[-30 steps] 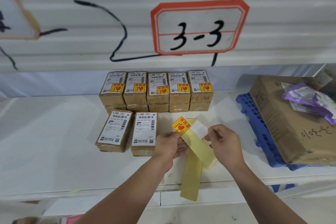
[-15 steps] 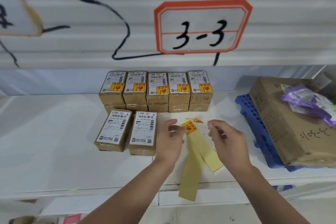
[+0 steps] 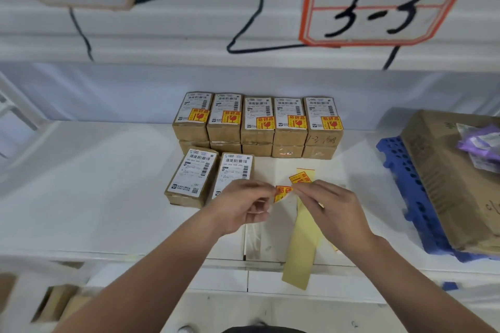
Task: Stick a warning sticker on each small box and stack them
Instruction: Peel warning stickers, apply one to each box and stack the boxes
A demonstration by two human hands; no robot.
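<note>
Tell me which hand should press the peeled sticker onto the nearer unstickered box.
Probably left. The left hand pinches the peeled sticker and sits right beside the unstickered box. The right hand lies farther off, over the backing strip.

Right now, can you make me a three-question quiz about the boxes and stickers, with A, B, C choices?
1. Where do the two boxes without stickers lie?
A. in front of the stacked row, at its left end
B. on the blue tray
C. on the big carton

2. How many boxes in the top row of the stack show a warning sticker?
A. two
B. five
C. eight

3. What is happening with the loose sticker?
A. it is pressed on a box
B. it lies alone on the shelf
C. both hands pinch it

Answers:
1. A, the two plain boxes lie just before the row's left end.
2. B, each of the five top boxes carries one.
3. C, the left hand and right hand meet at the sticker above the shelf.
</note>
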